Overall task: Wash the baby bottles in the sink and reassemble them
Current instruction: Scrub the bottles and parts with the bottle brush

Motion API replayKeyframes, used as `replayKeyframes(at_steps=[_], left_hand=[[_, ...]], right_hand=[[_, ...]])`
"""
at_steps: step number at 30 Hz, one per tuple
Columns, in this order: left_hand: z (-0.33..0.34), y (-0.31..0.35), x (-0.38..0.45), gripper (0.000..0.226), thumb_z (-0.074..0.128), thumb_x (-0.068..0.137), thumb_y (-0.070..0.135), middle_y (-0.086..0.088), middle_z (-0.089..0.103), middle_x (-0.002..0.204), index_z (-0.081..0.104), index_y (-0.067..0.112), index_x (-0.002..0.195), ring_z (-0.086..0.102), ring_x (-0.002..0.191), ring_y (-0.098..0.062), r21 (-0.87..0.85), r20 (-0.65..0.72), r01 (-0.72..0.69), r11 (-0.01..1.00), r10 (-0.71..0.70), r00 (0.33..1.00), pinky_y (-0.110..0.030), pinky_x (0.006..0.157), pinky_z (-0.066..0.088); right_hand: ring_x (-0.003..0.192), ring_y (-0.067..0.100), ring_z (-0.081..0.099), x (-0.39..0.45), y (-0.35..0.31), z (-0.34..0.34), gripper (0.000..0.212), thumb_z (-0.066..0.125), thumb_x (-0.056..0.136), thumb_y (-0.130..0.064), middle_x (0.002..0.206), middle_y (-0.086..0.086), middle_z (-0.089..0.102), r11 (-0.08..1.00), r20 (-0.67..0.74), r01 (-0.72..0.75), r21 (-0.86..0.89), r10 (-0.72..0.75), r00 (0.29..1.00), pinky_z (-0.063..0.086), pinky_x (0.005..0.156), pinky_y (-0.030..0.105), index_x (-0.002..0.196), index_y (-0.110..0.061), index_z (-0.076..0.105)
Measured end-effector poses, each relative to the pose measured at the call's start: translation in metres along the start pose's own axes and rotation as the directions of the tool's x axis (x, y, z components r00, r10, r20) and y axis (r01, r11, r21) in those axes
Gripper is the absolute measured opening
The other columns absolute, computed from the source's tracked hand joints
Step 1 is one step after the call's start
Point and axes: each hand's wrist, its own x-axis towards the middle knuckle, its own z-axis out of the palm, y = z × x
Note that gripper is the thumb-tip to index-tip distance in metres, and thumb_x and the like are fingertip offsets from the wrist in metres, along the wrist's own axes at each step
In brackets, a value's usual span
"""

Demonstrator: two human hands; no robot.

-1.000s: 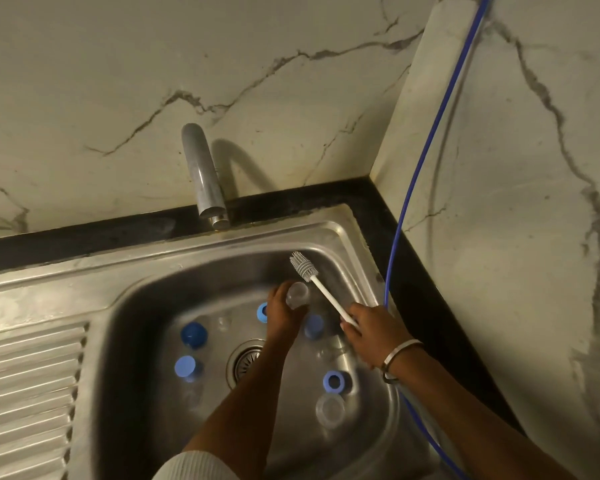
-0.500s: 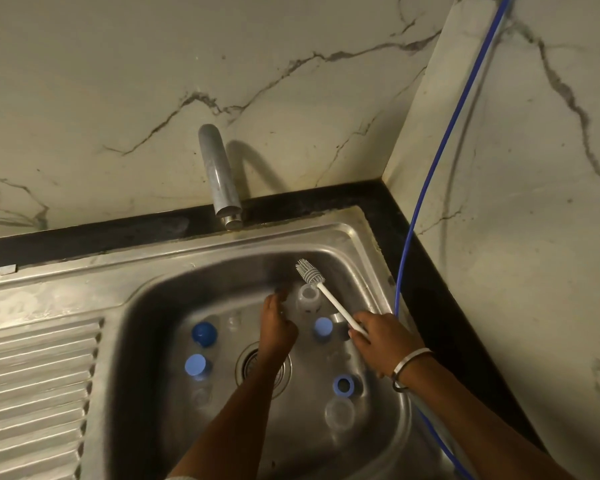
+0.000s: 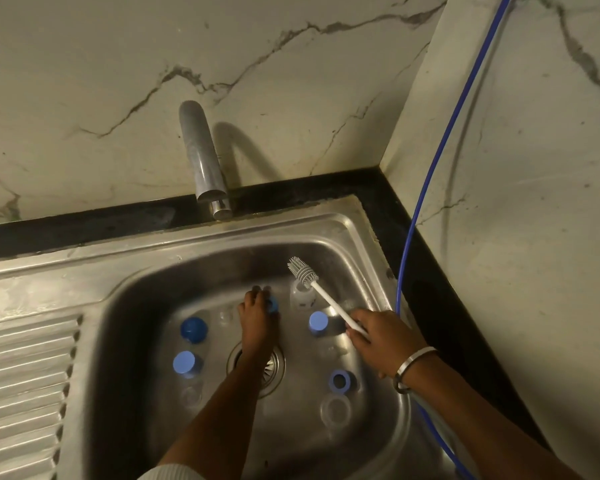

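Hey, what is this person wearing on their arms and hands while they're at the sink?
Both hands are bare, no gloves. The right hand has a plain silver-coloured metal bangle at the wrist, and that forearm is uncovered. The left hand has nothing on it; a pale ribbed sleeve cuff shows near the elbow.
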Motion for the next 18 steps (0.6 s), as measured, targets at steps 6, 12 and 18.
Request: replayKeyframes(at_steps=[6,12,18], left_hand=[[-0.018,0.008,-0.014,0.043,0.069,0.085,0.01,-0.011,0.047,0.127,0.055,0.007,0.126,0.051,0.111,-0.025,-0.228,-0.103,0.093,0.969,-0.119,0.988,-0.039,0.1,0.044],[-0.058,0.031,-0.053,0.009,0.057,0.096,0.016,-0.012,0.066,0.099,0.063,0.011,0.1,0.063,0.089,-0.021,-0.91,0.06,0.24,0.338,-0.465,0.883,-0.034,0.086,0.049],[-0.119,0.046,-0.07,0.026,0.051,0.099,0.023,-0.013,0.065,0.084,0.063,0.001,0.094,0.062,0.077,-0.021,-0.963,0.244,0.268,-0.028,-0.515,0.822,-0.029,0.073,0.05]], right_hand=[[0.084,0.017,0.065,-0.001,-0.01,0.001,0.02,0.053,0.096,-0.029,0.09,0.001,0.066,0.999,0.025,0.043,-0.019,-0.042,0.999,0.055,0.077,0.028,0.109,-0.016,0.06],[0.09,0.017,0.064,-0.011,-0.029,-0.003,0.016,0.053,0.094,-0.026,0.095,0.0,0.066,0.994,0.067,0.098,-0.04,-0.095,0.993,0.041,0.067,0.018,0.106,-0.019,0.061],[0.1,0.021,0.063,-0.02,-0.054,-0.008,0.024,0.054,0.092,-0.024,0.106,0.008,0.068,0.973,0.175,0.23,-0.015,-0.224,0.959,0.047,0.089,0.029,0.112,-0.016,0.065]])
